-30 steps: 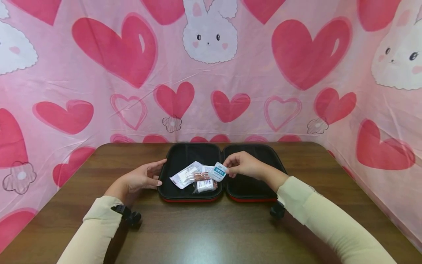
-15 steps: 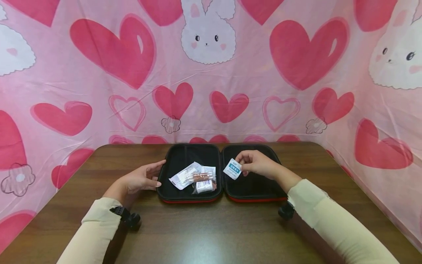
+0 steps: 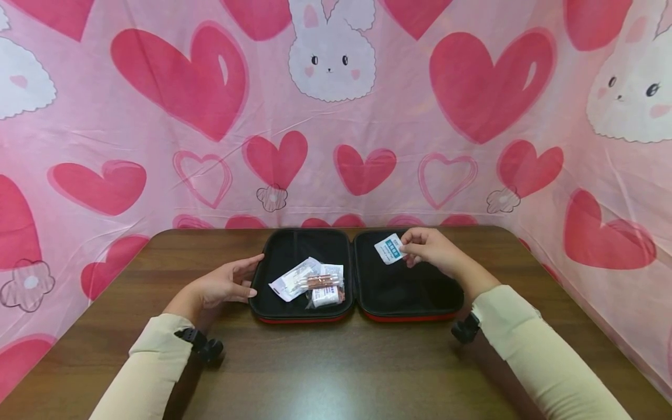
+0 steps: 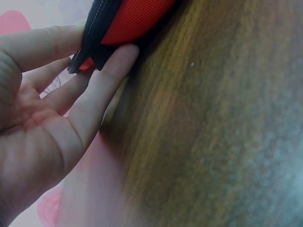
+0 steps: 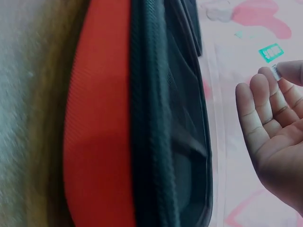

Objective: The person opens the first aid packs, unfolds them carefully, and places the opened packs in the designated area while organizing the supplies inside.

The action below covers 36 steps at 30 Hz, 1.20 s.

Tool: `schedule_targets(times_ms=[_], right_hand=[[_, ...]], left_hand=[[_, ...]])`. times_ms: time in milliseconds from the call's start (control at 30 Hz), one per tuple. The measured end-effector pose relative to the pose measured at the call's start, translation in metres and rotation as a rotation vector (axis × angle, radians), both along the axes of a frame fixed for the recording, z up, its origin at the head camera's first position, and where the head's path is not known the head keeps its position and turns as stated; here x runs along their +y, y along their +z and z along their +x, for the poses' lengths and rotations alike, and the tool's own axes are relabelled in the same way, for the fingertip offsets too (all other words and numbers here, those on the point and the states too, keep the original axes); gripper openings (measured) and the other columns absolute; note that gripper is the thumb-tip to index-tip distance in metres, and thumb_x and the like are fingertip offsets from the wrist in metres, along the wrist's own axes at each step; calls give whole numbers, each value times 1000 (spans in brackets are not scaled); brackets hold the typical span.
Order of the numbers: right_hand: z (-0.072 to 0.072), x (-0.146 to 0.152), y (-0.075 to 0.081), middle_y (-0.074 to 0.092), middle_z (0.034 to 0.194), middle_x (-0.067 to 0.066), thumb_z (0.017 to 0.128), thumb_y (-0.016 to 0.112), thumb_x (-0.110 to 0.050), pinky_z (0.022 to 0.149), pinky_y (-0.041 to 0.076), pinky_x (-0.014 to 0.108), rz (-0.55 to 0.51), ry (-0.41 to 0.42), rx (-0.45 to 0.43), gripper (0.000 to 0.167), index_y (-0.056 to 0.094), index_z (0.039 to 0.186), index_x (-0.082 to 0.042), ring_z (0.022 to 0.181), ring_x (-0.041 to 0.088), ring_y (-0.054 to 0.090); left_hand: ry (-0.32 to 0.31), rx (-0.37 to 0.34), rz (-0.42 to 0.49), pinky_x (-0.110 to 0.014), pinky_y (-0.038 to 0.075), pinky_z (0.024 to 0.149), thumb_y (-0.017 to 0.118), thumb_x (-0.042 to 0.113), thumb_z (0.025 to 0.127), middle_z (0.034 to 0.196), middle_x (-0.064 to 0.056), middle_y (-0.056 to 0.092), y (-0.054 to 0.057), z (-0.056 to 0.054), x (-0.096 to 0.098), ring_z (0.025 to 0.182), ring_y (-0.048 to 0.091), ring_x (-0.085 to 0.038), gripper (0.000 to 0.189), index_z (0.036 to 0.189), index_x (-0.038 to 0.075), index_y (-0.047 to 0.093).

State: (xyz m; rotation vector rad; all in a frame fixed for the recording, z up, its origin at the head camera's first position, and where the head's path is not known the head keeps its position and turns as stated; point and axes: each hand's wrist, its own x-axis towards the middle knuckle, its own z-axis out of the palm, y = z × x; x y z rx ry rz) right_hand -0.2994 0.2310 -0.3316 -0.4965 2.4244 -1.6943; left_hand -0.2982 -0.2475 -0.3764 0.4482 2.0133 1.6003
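A black zip case [image 3: 280,248] with red sides lies unfolded on the table. My left hand [image 3: 226,283] rests against its left side, fingers and thumb mostly straight; in the left wrist view the thumb [image 4: 118,64] touches the red side near the zip rim. My right hand [image 3: 433,252] pinches a small white-and-teal alcohol pad sachet [image 3: 389,249] by one edge above the case's right half [image 3: 404,291]. In the left half are a bundle of cotton swabs [image 3: 321,281], a white packet [image 3: 291,284] and a small white wrapped pack [image 3: 325,296].
The brown wooden table [image 3: 310,367] extends around the case. Behind it hangs a pink cloth [image 3: 409,116] printed with hearts and rabbits. In the right wrist view the case's red side [image 5: 99,118] and zip edge stand close to the camera.
My right hand has carried the sachet from over the left half's contents rightward and farther back, above the right half. My left hand stays at the case's left side.
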Motion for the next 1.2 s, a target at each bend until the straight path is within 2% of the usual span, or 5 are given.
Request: schedule_targets(times_ms=[200, 367, 633, 833, 1200], right_hand=[[-6, 17, 2, 64, 85, 9, 94, 61, -3, 69, 59, 32, -62, -66, 13, 20, 53, 101, 14, 68, 19, 62], [-12, 25, 4, 66, 86, 8, 94, 61, -2, 68, 59, 31, -100, -172, 2, 25, 53, 108, 17, 68, 18, 64], [-16, 29, 6, 57, 111, 26, 98, 58, -9, 75, 57, 28, -21, -372, -43, 38, 50, 125, 15, 76, 19, 65], [-22, 33, -2, 55, 117, 29, 98, 56, -7, 74, 58, 29, -16, -431, -114, 40, 48, 131, 15, 73, 16, 64], [-30, 40, -14, 63, 81, 16, 92, 58, 7, 58, 57, 25, -51, -482, -137, 38, 47, 124, 24, 55, 11, 62]], left_hand=[[5, 17, -16, -48, 52, 91, 69, -6, 84, 156, -32, 11, 0, -2, 1, 127, 45, -44, 93, 156, 5, 11], [-3, 35, -20, -46, 52, 90, 70, -5, 84, 154, -33, 16, 0, -2, 1, 128, 44, -45, 93, 156, 4, 12], [21, 7, -33, -44, 51, 93, 72, -1, 84, 156, -27, 20, -1, 1, -1, 127, 48, -39, 93, 157, 8, 15], [13, 15, -31, -43, 52, 92, 72, 0, 84, 156, -27, 20, -1, 1, -1, 122, 52, -36, 92, 156, 8, 15], [12, 16, -29, -44, 51, 92, 72, -1, 84, 156, -27, 20, 0, 1, 1, 122, 52, -36, 93, 156, 7, 15]])
